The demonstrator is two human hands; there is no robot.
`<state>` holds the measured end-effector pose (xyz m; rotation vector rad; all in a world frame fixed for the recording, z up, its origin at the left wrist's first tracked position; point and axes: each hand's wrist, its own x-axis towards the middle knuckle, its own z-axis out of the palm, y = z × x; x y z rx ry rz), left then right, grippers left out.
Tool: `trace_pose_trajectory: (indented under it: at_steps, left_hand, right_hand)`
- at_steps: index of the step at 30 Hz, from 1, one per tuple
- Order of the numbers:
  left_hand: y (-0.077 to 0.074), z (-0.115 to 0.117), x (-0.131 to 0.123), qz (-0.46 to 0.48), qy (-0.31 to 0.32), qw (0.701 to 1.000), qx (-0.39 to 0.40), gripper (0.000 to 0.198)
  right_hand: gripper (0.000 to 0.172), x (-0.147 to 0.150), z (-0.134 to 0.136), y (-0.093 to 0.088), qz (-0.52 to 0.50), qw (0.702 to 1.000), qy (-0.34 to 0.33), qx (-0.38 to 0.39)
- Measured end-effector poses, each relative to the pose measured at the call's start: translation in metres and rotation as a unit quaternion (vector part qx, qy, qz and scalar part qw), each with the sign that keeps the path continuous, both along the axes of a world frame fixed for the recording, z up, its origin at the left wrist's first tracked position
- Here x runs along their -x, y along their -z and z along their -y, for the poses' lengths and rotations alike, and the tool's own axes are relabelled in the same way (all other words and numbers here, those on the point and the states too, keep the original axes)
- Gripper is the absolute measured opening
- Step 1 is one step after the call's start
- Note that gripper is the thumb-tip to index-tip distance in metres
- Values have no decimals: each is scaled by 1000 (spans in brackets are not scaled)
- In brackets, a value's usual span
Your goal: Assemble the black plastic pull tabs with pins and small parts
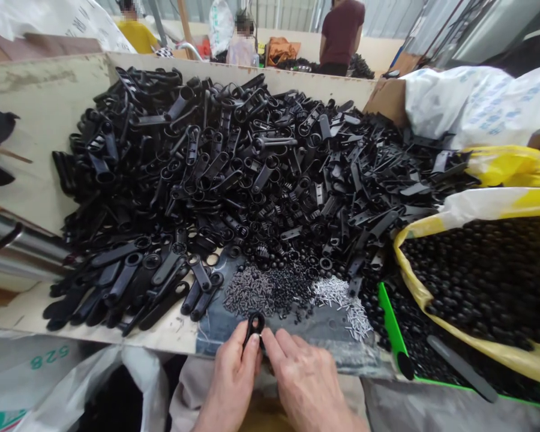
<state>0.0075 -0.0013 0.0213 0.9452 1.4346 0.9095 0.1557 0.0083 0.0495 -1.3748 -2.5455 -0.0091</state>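
Between my left hand [231,378] and my right hand [303,387] is a small black plastic ring-ended part [254,327], pinched upright at the bottom centre. My right fingertips press against its lower side, and the fingers partly hide it. Just beyond my hands, on a worn denim cloth [218,327], lie a patch of tiny dark grey screws [248,291], small black pieces [288,289] and thin silver pins [342,303]. A large heap of black plastic lever parts [234,174] rises behind them.
The heap sits on a stained wooden board [40,102] with a raised back wall. To the right, a yellow-lined bag [474,282] holds black beads, beside a green tray [393,321]. White sacks lie around the board. Several people stand farther back.
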Motion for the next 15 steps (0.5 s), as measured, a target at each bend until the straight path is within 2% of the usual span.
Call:
trace_pose_trajectory:
  at_steps: [5,8,12,15]
  left_hand:
    - [12,-6,9,-36,9,999,-23,36]
    - [19,-8,12,-36,23,999,-30,37]
    - [14,-4,12,-70,-46,995,-54,37]
    - [1,-3,13,-23,-75,997,-20,38]
  right_hand:
    - [22,16,-5,-12,77,997,-27,13]
    - [18,12,-7,-18,87,995,-30,47]
    - [12,-20,-4,-38,77,992,-20,96]
    - [4,-54,-19,-65,17,994,15,108]
